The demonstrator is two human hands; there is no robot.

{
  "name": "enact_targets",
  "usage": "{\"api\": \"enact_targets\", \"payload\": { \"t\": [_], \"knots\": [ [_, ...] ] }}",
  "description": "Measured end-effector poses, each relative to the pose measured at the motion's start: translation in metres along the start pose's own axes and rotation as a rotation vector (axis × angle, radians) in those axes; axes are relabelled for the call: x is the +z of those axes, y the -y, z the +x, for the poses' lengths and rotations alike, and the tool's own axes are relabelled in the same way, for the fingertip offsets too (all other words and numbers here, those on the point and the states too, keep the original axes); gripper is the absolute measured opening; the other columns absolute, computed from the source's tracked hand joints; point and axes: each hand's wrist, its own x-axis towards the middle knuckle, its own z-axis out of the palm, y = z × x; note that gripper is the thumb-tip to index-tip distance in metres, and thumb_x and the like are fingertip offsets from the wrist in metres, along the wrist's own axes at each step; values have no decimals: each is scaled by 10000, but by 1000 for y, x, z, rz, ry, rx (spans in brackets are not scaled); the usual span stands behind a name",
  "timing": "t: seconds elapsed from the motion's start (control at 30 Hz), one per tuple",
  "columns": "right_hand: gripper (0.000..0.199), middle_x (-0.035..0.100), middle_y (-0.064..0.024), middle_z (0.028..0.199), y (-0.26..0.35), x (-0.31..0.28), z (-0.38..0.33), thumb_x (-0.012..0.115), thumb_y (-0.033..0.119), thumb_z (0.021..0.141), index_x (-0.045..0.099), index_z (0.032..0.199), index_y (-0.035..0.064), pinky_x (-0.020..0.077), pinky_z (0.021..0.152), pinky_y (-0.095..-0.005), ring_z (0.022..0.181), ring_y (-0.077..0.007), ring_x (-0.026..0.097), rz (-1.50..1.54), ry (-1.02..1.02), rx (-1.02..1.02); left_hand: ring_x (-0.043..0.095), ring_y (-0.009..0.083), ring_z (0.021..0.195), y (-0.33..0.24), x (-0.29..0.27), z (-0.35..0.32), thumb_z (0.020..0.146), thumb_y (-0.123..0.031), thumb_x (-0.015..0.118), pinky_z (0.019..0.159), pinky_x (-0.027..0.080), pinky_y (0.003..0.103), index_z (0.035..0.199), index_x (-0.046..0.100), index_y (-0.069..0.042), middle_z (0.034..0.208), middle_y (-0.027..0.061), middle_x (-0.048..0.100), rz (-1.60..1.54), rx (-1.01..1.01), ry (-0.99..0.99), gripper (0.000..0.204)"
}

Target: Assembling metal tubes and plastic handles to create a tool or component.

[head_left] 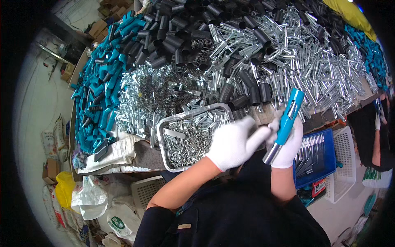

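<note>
My right hand, in a white glove, is closed around a teal tubular handle. The handle is tilted, with a slotted upper end showing metal inside and a shiny silver tube at its lower end. My left hand, also white-gloved, is beside it with thumb and fingers apart. Its thumb reaches to the handle or the right hand's fingers; whether they touch I cannot tell. The left fingertips are slightly blurred, and nothing shows in them. Below the left hand is a grey-rimmed tray of small metal pins and nuts.
The bench holds heaps of teal handles, black tubes, coil springs and silver rods. A blue bin of thin metal rods and a white perforated crate stand at right. Another person's arm shows at far right.
</note>
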Motion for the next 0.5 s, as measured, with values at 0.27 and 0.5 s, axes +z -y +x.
{"api": "enact_targets", "payload": {
  "t": [0.27, 0.5],
  "knots": [
    [451, 630, -131, 981, -8, 6, 2, 540, 379, 1000, 516, 1225, -11, 516, 755, -339, 827, -184, 613, -99, 92, -33, 661, 250, 772, 15, 38, -13, 1019, -531, 455, 723, 510, 357, 987, 578, 8, 796, 163, 635, -862, -231, 550, 554],
    [402, 611, -65, 966, 3, -3, 10, 484, 428, 1030, 551, 1161, 53, 497, 657, -289, 760, -133, 582, -156, -147, -190, 669, 367, 793, 42, -3, 53, 882, -408, 680, 703, 535, 455, 978, 597, -30, 852, 181, 665, 284, 37, -450, 399]
  ]
}}
